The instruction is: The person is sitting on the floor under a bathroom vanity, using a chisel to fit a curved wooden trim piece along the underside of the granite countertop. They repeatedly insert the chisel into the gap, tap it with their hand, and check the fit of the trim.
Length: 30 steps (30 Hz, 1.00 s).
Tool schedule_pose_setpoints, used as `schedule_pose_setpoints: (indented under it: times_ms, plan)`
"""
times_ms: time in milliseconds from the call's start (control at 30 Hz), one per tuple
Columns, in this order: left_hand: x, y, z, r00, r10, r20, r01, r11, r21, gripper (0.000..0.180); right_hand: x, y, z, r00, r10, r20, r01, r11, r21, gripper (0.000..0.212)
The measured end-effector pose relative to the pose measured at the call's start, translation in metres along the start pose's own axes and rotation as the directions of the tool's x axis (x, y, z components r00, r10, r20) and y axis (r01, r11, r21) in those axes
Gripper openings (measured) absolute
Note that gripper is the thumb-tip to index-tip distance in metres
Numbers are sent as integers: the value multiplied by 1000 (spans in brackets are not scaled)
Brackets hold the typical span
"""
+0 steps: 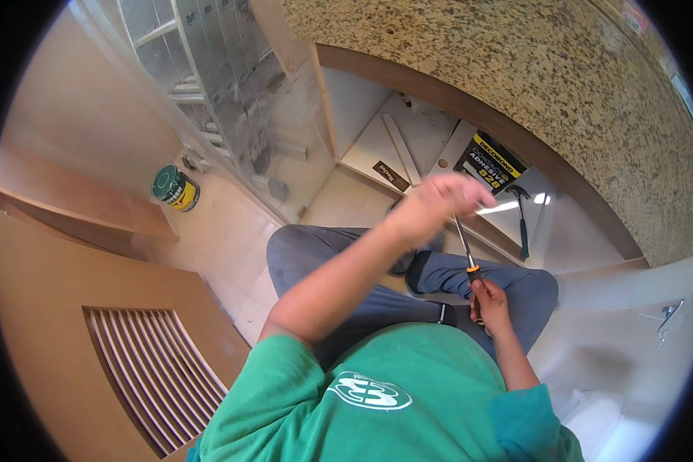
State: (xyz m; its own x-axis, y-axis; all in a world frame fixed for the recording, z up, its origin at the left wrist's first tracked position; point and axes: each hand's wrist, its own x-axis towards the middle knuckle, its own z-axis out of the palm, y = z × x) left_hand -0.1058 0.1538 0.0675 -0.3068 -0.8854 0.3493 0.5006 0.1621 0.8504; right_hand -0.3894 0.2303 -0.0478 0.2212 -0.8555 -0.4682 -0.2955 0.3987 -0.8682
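My right hand [490, 305] is closed round the black and orange handle of a screwdriver [467, 250], held low over my right thigh. The shaft points up and away toward the cabinet. My left hand [448, 199] reaches across, close to the upper end of the shaft, in front of the shelf edge. Its fingers are smeared by motion, and whether they touch the tip is unclear. Just beyond it, a black and yellow adhesive tin [489, 162] and a claw hammer [522, 219] with a dark handle lie on the cabinet floor.
A speckled stone countertop [470, 46] overhangs the open cabinet. Inside are a pale strip [401, 148] and a small dark plate [391, 175]. A green tub [175, 188] stands on the floor at left, below a ladder [208, 69]. A slatted door [158, 369] is nearer.
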Motion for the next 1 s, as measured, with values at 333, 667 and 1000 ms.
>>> schedule_pose_setpoints:
  times_ms: [333, 667, 1000]
  plan:
    - [-84, 77, 213, 720, 591, 364, 8, 518, -856, 71, -7, 5, 12, 1000, -27, -2, 27, 999, 38, 38]
    - [-108, 64, 258, 739, 594, 317, -76, 542, -837, 66, -30, 2, 13, 987, -161, 11, 161, 986, 40, 39]
    - [-110, 62, 220, 728, 188, 660, 16, 957, -290, 49, -33, -2, 18, 984, -177, -4, 175, 970, 170, 36]
